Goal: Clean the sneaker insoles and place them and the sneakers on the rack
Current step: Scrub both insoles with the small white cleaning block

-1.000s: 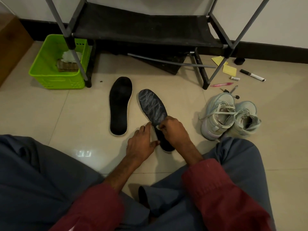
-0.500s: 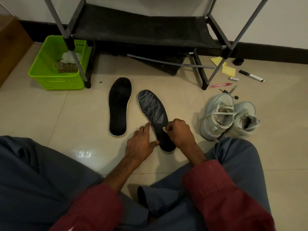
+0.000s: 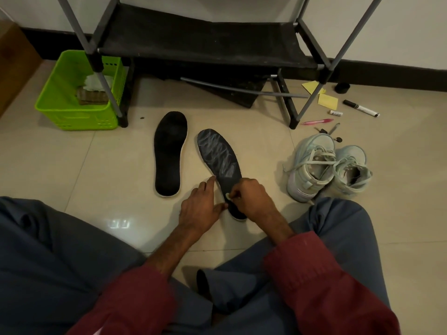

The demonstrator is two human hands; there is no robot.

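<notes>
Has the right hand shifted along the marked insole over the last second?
Yes. The right hand, pinching a small white piece, has slid slightly toward the heel end of the marked insole, away from the rack.

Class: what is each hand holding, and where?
Right hand pinches a small pale piece, mostly hidden; left hand only touches the streaked insole at its edge.

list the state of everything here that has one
streaked insole: flat on floor, pale scribbles over its front part
plain insole: flat on floor, untouched
sneakers: upright on floor, side by side
left hand: straight fingers pressing the streaked insole's edge
right hand: pinching a small pale piece against that insole
</notes>
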